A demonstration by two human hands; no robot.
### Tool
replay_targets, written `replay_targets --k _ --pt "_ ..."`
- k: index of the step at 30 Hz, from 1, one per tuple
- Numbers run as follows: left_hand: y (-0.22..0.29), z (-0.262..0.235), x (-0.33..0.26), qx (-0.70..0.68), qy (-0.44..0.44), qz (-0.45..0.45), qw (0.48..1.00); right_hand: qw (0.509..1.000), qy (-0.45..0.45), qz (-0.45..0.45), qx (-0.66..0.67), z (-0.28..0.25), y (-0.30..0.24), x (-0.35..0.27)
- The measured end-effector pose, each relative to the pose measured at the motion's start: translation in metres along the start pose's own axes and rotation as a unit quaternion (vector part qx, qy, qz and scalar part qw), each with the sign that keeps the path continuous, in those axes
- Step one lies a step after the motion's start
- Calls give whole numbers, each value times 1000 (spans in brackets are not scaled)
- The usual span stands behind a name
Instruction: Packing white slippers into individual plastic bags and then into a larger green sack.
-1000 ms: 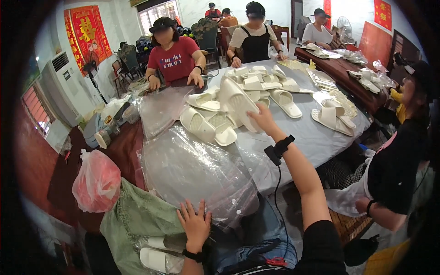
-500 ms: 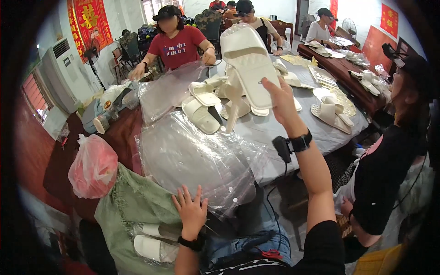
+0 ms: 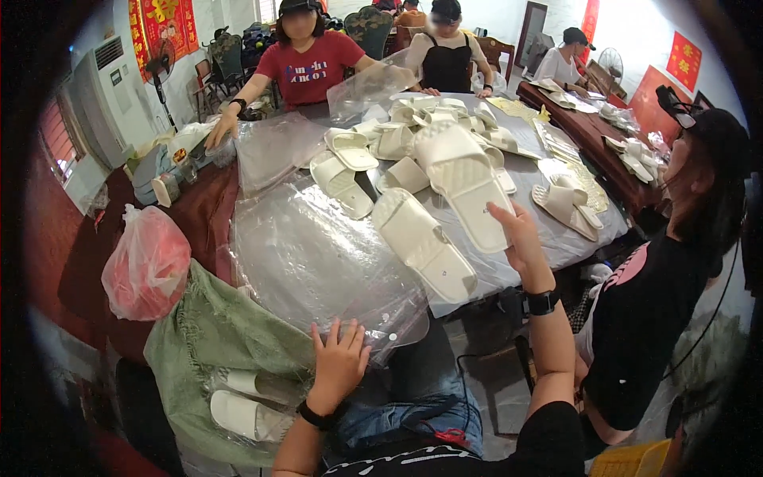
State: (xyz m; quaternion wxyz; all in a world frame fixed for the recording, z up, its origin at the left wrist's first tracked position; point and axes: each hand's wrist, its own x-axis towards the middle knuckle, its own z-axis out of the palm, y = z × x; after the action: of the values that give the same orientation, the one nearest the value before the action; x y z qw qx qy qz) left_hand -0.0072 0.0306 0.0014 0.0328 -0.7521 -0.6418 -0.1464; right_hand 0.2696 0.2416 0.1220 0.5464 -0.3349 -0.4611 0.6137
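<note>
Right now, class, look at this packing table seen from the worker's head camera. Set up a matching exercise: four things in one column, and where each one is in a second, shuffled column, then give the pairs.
Things:
1. pair of cream foam slippers
2. pink plastic bag
3. stack of clear plastic bags
4. green cloth sack

Places:
A. under the left hand's fingertips
B. held up by the right hand
C. at the table's left edge
D. at lower left, with bagged slippers on it

Pairs: 1-B, 2-C, 3-A, 4-D
</note>
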Motion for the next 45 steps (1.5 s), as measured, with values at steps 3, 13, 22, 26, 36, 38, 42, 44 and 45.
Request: replay_targets --k 3,13,22,26,36,38,42,44,45 --pt "3 2 -5 25 19 14 999 997 8 20 -74 -17 16 8" --pt "-5 -7 -17 -15 33 -40 999 950 91 53 -293 -71 49 23" --pt "-5 -3 -13 -3 11 -32 999 736 123 -135 -652 -85 77 19" --pt "-6 0 -13 20 6 -33 999 827 -194 -61 -524 -56 97 28" --pt "-10 11 -10 22 17 -19 999 721 -185 -52 -665 -14 131 72" --pt "-11 7 -13 26 42 -25 998 822 -156 -87 -541 -5 117 59" --pt "-19 7 -12 -20 68 -23 997 953 -86 -30 -288 9 74 -12" --pt "-20 5 -8 -63 101 1 993 959 -194 -12 -205 0 53 -50" --pt "-20 3 -6 -60 104 1 993 955 -229 52 -181 -3 54 -67"
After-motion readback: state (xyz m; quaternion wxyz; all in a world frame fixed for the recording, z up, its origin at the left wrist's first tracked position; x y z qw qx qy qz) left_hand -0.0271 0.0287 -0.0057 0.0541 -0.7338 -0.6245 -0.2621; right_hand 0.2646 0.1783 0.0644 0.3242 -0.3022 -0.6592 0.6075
